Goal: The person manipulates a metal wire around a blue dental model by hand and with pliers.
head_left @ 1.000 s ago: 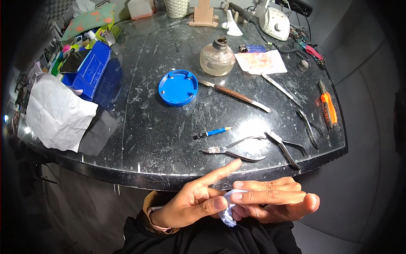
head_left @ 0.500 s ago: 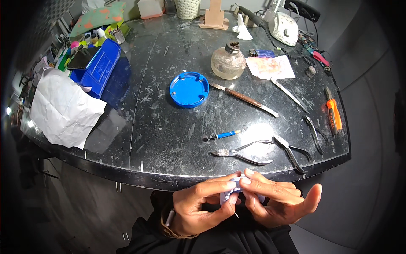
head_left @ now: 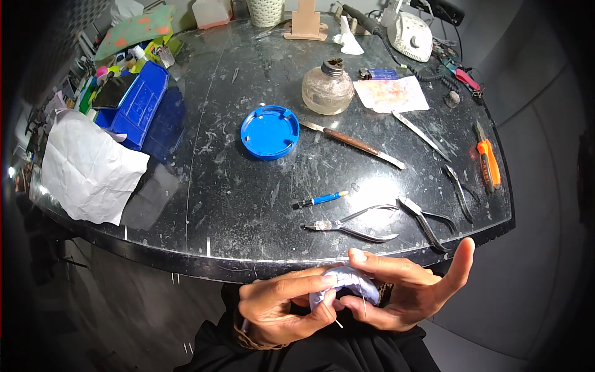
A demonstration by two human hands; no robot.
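Note:
At the table's front edge I grip a pale lilac, arched plaster model (head_left: 354,279) between both hands. My left hand (head_left: 276,310) pinches its left side with thumb and index finger. My right hand (head_left: 409,291) holds its right side, one fingertip on the top and the little finger raised. Thin metal wires (head_left: 364,302) poke down from the model. Just beyond my hands lie metal pliers (head_left: 328,225), a second pair (head_left: 415,211) to their right and a blue pencil (head_left: 325,198).
On the dark, scuffed table (head_left: 229,186) are a blue round dish (head_left: 269,133), a glass jar (head_left: 327,94), knife-like tools (head_left: 359,142), a stained sheet (head_left: 393,93), orange-handled cutters (head_left: 488,161), a white machine (head_left: 409,40), a blue bin (head_left: 139,105) and crumpled paper (head_left: 87,173).
My fingers have shifted around the model, so more of its arch shows. My left index finger, earlier stretched out, now bends onto it; my right little finger has risen.

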